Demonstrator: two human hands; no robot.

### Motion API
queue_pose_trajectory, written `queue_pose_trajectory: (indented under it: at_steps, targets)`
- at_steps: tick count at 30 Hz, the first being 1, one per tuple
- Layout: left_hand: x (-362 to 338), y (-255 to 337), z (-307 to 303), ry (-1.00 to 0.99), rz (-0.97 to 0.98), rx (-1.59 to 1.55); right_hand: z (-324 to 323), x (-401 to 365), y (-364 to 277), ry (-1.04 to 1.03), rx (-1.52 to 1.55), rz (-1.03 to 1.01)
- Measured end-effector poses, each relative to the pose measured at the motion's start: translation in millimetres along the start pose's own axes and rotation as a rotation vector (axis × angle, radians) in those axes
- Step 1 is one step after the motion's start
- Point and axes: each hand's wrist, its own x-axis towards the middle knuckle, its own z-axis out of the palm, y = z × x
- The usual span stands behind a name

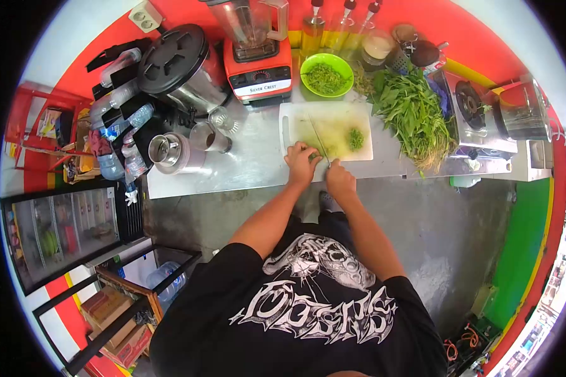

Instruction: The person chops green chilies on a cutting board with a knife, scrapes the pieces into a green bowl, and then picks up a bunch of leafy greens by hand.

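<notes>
A white cutting board (360, 151) lies near the table's front edge. My right hand (341, 181) is wrapped round the handle of a knife (317, 133), whose blade slants up and left over the board. Just left of the blade, at the board's lower left, my left hand (301, 162) has its fingers bent and close together; what they hold, if anything, is too small to make out. Chopped greens (356, 139) form a small pile on the board's right side. Behind the board, a lime-green bowl (326, 95) contains more chopped greens.
Leafy greens with roots (415, 116) lie right of the board. A red blender (260, 76), a large lidded pot (181, 69) and bottles (312, 32) stand behind. Metal cups (170, 152) are at left, a gas stove (470, 105) at right. The table's front edge (245, 188) runs before me.
</notes>
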Motion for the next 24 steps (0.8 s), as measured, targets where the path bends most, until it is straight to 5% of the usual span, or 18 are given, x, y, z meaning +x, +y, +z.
queue_pose_trajectory:
  at_steps: [18,24]
  targets:
    - [-3,-9,-12,-0.042,0.143,-0.014,12,15,13,0.015,0.107,-0.134]
    - [-2,4,-9,-0.018,0.038,0.086,-5,18,44,0.026,0.164,-0.08]
